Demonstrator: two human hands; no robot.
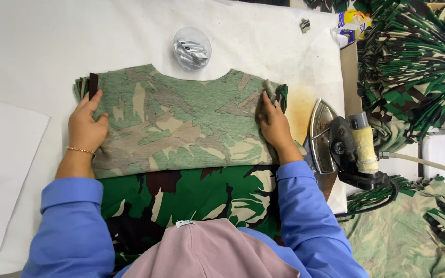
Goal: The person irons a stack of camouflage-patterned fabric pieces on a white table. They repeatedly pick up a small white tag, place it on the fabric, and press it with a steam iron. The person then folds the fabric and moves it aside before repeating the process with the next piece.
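From the head view there's a faded green-and-tan camouflage fabric piece (181, 121) spread flat inside-out on the white padded surface (37, 51), with the left hand (86, 126) and right hand (274, 123) pressed flat on its left and right edges, gripping nothing, iron (336, 146) just right.

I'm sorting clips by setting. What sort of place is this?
Most likely a garment workshop's pressing station. Both hands flatten a camouflage fabric piece on a padded white table, an iron rests at the right, and stacks of camouflage cloth lie beside it.
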